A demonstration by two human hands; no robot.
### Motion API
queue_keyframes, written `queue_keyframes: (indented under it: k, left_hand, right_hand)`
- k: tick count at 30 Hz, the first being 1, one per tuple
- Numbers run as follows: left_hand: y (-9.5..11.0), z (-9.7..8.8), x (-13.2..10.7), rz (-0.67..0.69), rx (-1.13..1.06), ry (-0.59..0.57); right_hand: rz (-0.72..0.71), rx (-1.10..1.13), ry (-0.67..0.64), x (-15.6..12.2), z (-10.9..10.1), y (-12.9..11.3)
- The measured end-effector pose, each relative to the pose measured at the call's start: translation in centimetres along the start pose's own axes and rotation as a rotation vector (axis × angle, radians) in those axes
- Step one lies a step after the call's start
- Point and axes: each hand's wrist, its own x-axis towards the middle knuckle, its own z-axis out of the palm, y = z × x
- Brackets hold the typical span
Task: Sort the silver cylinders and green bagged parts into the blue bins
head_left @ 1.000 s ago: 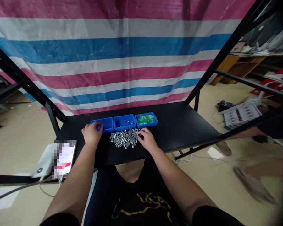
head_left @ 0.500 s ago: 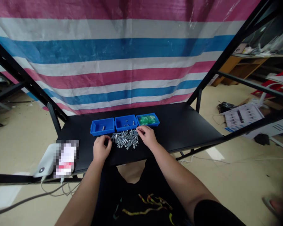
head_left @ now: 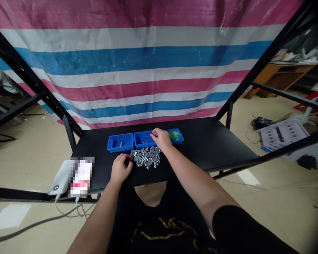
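Observation:
A pile of small silvery metal pieces, short cylinders and screw-like parts (head_left: 146,157), lies on the black table. My left hand (head_left: 121,168) rests at the pile's left edge, its fingers curled together; whatever they hold, if anything, is hidden. Above the right side of the middle blue bin (head_left: 138,144) is my right hand (head_left: 162,138), thumb and fingertips pinched together. Anything in that pinch is too small to make out. A few little metal parts (head_left: 147,137) lie inside the middle bin. The left blue bin (head_left: 113,148) contains a single metal cylinder (head_left: 121,144).
The right blue bin (head_left: 179,141), partly behind my right hand, contains green plastic-looking material (head_left: 174,135). A white power bank (head_left: 60,178) and a blurred-out device (head_left: 81,176) with cables lie at the table's left. A striped sheet (head_left: 153,84) hangs behind, between black frame posts (head_left: 229,115).
My right hand has moved from the pile's upper right edge up and over the middle bin. My left hand stays beside the pile. The whole view has shifted slightly.

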Motion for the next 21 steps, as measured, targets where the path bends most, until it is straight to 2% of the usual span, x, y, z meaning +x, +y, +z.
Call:
queue_keyframes:
  k: [7,12,16,21]
  left_hand:
    - [-0.2,0.1,0.1,0.016,0.039,-0.016]
    - [-0.4,0.5,0.3,0.001,0.093,0.001]
    - [-0.8,0.9,0.3,0.039,0.141,-0.009]
    - [-1.0,1.0,0.5,0.054,0.133,-0.010]
  right_hand:
    - [-0.013,0.042,0.008,-0.9,-0.2,0.4]
    - [-0.029,-0.012,0.003,-1.4,-0.5,0.4]
    - [-0.026,-0.098,-0.075,-0.8,-0.7,0.0]
    - [0.017,-0.244,-0.262,0.7,-0.8,-0.6]
